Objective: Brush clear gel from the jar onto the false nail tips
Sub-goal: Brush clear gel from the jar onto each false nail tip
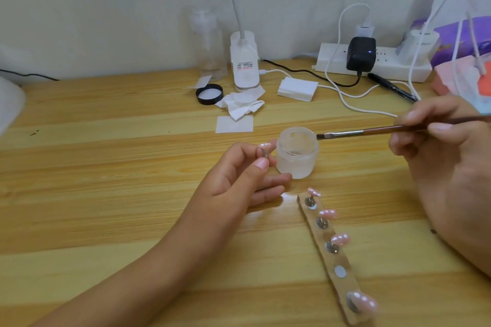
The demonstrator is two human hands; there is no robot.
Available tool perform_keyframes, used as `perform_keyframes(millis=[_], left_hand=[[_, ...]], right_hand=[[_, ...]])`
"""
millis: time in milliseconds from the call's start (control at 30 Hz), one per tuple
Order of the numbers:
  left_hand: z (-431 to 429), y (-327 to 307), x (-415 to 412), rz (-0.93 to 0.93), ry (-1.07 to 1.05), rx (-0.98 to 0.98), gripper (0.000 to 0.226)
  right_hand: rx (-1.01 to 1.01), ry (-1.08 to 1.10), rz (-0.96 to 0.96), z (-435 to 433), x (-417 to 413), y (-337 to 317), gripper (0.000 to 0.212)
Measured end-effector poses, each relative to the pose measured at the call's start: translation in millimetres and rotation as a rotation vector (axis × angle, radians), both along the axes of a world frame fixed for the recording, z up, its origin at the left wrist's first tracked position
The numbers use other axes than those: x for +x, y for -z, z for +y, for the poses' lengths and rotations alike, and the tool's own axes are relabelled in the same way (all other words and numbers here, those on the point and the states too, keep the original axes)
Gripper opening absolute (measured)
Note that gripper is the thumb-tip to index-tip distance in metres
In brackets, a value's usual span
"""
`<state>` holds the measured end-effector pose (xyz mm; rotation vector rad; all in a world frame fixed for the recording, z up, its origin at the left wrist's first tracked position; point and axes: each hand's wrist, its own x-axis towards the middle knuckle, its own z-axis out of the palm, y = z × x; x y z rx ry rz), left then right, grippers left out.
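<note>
An open frosted jar of clear gel [297,153] stands mid-table. My left hand [239,180] rests just left of it and pinches a small metal stand with a pink nail tip [265,145] between thumb and forefinger. My right hand [435,141] grips a brown-handled brush [372,131]; its bristles sit at the jar's right rim. A wooden holder strip [329,255] lies in front of the jar with several pink nail tips on metal stands and one bare magnet spot [340,272].
The jar's black lid [209,94], crumpled wipes [240,103] and a white pad [234,124] lie behind the jar. Further back stand a lamp base [244,66], a clear pump bottle [210,45], a power strip [372,64] with cables, and a black pen [393,87].
</note>
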<state>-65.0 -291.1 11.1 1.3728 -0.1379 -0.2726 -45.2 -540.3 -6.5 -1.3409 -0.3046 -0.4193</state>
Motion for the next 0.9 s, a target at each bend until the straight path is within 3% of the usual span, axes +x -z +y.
perform_keyframes(millis=[333,467,633,767,900], left_hand=[[1.1,2.1,1.2,0.0,-0.005,-0.016,0.02],[2.5,5.9,3.5,-0.009,-0.003,-0.024,0.012],[5.9,8.7,5.9,-0.116,-0.059,0.139,0.007],[8.0,8.6,5.6,-0.144,-0.019,0.131,0.017],[8.2,7.6,3.2,-0.18,0.047,0.144,0.008]], right_hand=[[-0.186,-0.06,-0.056,0.1,-2.3,3.2,0.028],[-0.103,-0.097,-0.035,0.4,-4.4,-0.8,0.028],[0.061,-0.125,0.098,1.7,-5.2,-7.9,0.01],[0.161,-0.087,0.171,6.6,-2.7,-8.0,0.034],[0.148,-0.078,0.177,8.9,-2.4,-8.0,0.039]])
